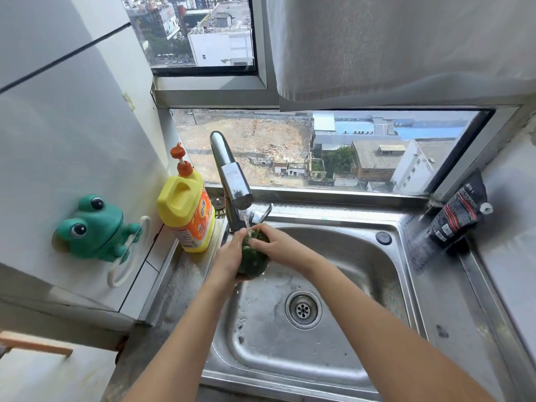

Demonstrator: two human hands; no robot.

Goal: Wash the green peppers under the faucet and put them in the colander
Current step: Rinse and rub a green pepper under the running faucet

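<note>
While water is running from the faucet [232, 175], I am gripping the green pepper [253, 258] between left hand [230, 253] and right hand [277, 242], fingers curled round it, above the sink [333, 256].

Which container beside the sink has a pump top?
The yellow bottle left of the faucet, topped by an orange pump; the black pouch at right has none.

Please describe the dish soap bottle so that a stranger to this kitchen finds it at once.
Start at the steel sink under the window. Go to its back left corner, just left of the faucet. There stands the bottle: yellow, with an orange label and orange pump, unlike the green frog holder on the wall beside it.
</note>
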